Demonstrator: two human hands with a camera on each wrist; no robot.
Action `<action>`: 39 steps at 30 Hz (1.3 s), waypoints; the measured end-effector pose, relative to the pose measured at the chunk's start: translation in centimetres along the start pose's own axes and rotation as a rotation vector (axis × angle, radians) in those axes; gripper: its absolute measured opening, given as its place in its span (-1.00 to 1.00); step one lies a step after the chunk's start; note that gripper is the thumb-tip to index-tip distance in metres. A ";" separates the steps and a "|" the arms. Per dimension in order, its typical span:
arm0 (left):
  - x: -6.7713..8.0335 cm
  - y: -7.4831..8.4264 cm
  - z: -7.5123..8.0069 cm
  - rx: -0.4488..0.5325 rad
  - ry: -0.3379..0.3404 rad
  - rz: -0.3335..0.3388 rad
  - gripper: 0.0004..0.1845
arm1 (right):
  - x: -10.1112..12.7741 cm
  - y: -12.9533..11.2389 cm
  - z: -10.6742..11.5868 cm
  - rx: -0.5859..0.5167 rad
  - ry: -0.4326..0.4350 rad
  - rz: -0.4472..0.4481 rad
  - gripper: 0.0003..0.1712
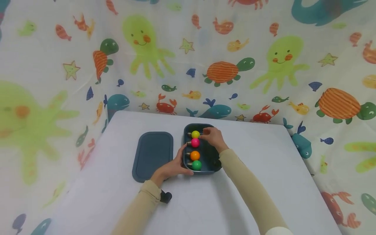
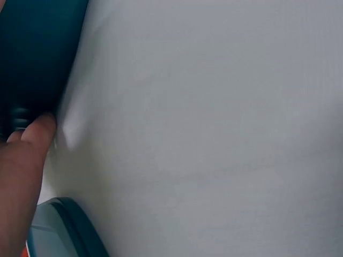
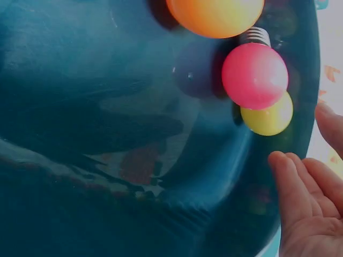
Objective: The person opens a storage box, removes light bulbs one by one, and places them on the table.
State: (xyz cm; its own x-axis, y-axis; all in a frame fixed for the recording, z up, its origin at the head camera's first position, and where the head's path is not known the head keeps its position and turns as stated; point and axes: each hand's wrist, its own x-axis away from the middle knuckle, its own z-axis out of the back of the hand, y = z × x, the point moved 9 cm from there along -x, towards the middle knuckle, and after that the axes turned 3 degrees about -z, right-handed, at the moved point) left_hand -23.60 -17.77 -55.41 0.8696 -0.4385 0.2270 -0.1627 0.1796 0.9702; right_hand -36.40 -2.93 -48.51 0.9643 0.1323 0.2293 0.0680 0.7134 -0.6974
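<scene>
A dark teal box (image 1: 207, 152) stands on the white table and holds a row of bulbs: yellow (image 1: 195, 134), pink (image 1: 195, 142), orange (image 1: 195, 155) and green (image 1: 196, 165). My left hand (image 1: 175, 167) grips the box's near left corner, its thumb (image 2: 33, 134) pressed to the wall of the box (image 2: 37, 48). At the far end of the box, my right hand (image 1: 212, 136) hovers with relaxed fingers (image 3: 292, 184) just beside the yellow bulb (image 3: 269, 119) and holds nothing. The pink bulb (image 3: 254, 75) and orange bulb (image 3: 214, 16) lie close by on the floor of the box (image 3: 107, 107).
The box's flat teal lid (image 1: 152, 156) lies on the table just left of the box; its corner (image 2: 67, 225) shows below my thumb. A curtain printed with sea animals (image 1: 223, 65) closes in the table at the back and both sides.
</scene>
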 end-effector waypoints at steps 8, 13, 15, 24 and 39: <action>0.1 -0.2 -0.6 0.022 -0.013 0.002 0.24 | -0.4 1.0 -0.6 0.003 0.013 -0.036 -0.41; 0.3 -0.4 -0.7 0.025 -0.009 0.005 0.25 | -0.7 1.3 -1.3 -0.019 0.005 -0.045 -0.41; 0.4 -0.5 -0.6 0.027 0.000 0.009 0.25 | -0.8 1.3 -1.6 -0.023 -0.002 -0.041 -0.41; 0.6 -0.5 -0.6 0.008 0.012 0.018 0.25 | -1.0 0.9 -2.0 0.022 -0.002 -0.037 -0.37; 0.6 -0.7 -1.0 -0.004 0.012 0.008 0.21 | -1.5 0.8 -2.6 0.043 -0.002 -0.053 -0.31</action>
State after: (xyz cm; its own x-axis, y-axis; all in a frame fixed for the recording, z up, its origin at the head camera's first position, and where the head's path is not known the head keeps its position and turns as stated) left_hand -22.49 -17.32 -56.03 0.8739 -0.4265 0.2334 -0.1678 0.1861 0.9681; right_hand -37.10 -4.35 -51.24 0.9592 0.0951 0.2663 0.1075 0.7483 -0.6546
